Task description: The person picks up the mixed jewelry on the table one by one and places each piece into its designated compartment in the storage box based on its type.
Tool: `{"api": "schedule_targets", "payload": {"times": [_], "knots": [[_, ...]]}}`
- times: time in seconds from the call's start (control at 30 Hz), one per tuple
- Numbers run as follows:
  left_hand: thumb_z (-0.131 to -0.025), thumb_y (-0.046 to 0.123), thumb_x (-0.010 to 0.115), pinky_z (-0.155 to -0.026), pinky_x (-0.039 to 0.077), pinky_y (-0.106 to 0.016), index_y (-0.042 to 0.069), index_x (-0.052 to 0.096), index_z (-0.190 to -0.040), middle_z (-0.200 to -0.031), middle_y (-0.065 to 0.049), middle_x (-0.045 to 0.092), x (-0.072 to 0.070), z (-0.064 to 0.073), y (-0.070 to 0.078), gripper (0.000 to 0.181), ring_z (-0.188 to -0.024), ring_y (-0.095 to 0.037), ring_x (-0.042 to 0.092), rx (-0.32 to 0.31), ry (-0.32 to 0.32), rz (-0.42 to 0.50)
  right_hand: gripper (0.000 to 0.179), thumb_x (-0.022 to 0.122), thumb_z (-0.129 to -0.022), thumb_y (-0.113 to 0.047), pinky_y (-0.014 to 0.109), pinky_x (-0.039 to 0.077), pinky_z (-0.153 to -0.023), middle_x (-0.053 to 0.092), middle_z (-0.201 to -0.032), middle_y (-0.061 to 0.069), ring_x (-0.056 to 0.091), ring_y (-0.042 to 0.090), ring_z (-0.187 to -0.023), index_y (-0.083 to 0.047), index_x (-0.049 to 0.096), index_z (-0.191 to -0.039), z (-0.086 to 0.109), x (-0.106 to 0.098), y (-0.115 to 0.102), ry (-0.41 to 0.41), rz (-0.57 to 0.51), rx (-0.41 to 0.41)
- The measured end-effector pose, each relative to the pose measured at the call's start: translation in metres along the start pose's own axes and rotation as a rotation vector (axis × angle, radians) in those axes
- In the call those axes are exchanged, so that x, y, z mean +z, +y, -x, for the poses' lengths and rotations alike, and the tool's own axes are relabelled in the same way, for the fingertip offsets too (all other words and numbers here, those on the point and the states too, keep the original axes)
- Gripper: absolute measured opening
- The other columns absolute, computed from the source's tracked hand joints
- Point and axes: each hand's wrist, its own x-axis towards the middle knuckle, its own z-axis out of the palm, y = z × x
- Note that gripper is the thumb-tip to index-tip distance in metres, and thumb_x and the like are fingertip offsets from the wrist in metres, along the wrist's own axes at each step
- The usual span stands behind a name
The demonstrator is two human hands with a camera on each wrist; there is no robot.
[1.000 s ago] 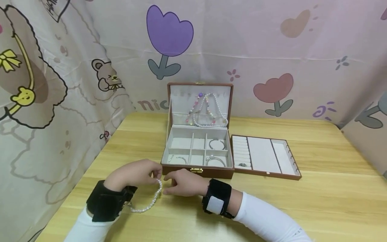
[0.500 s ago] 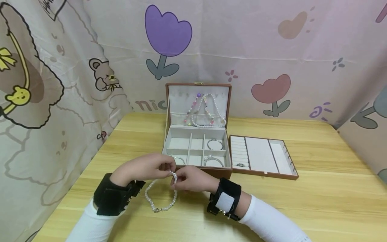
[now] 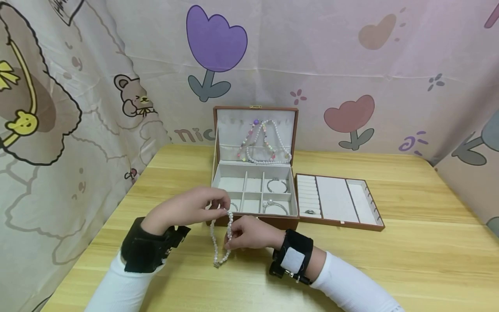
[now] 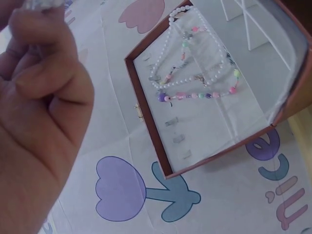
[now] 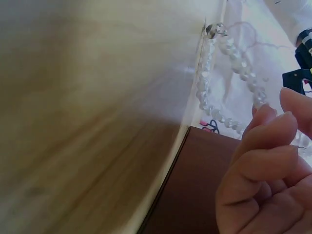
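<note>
In the head view my left hand (image 3: 195, 206) pinches a pearl necklace (image 3: 215, 242) at its top. The strand hangs as a narrow loop in front of the jewelry box (image 3: 249, 222), with a silvery clasp (image 5: 214, 30) at its lowest point. My right hand (image 3: 255, 232) is beside the loop's right side, its fingers bent and fingertips right at the beads. Thumb and forefinger stand apart in the right wrist view. Only a bit of the necklace (image 4: 44, 4) shows above my left fingers in the left wrist view.
A white pearl necklace (image 3: 269, 162) and a colorful beaded necklace (image 3: 266, 134) hang inside the raised lid. Bracelets (image 3: 277, 210) lie in the box's compartments. To the right lies a lift-out tray (image 3: 337, 195) with a ring (image 3: 309, 212). A printed cloth (image 3: 280, 43) backs the table.
My left hand has moved right and up with the pearl necklace, from the left of the box to before its front. My right hand has shifted slightly right, and the loop now hangs narrower.
</note>
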Motion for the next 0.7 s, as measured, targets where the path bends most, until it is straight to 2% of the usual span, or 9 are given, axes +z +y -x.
{"api": "schedule_targets", "payload": {"times": [0.23,0.4,0.6,0.7], "knots": [[-0.09,0.012,0.057,-0.065,0.046,-0.02,0.01,0.06,-0.093,-0.081,0.003,0.059,0.0,-0.003,0.003,0.005,-0.073,-0.004,0.05,0.056,0.099,0.001,0.011,0.064,-0.084,-0.012,0.017,0.034,-0.046,0.049,-0.053,-0.005,0.042,0.004,-0.046,-0.006,0.069,-0.076,0.004,-0.012,-0.002,0.024,-0.096,0.001],[-0.089,0.012,0.058,-0.063,0.045,-0.02,0.01,0.06,-0.093,-0.079,0.004,0.058,-0.001,-0.005,0.005,0.005,-0.071,-0.004,0.049,0.065,0.14,-0.003,0.013,0.062,-0.086,-0.012,0.017,0.032,-0.048,0.047,-0.051,-0.004,0.039,0.005,-0.045,-0.005,0.071,-0.081,0.007,-0.022,-0.005,0.042,-0.116,-0.024],[-0.09,0.012,0.057,-0.062,0.044,-0.02,0.01,0.054,-0.095,-0.078,0.004,0.054,-0.002,-0.007,0.008,0.006,-0.069,-0.005,0.047,0.041,0.165,0.027,0.016,0.06,-0.088,-0.013,0.017,0.038,-0.05,0.049,-0.055,-0.002,0.044,0.007,-0.048,-0.001,0.07,-0.083,0.011,-0.031,-0.01,0.071,-0.134,-0.034],[-0.092,0.012,0.054,-0.062,0.044,-0.021,0.009,0.05,-0.096,-0.079,0.001,0.053,-0.003,-0.007,0.01,0.005,-0.071,-0.007,0.047,0.017,0.178,0.05,0.015,0.06,-0.087,-0.015,0.019,0.039,-0.049,0.052,-0.056,0.001,0.046,0.009,-0.049,-0.005,0.069,-0.082,0.014,-0.036,-0.014,0.106,-0.144,-0.019]]}}
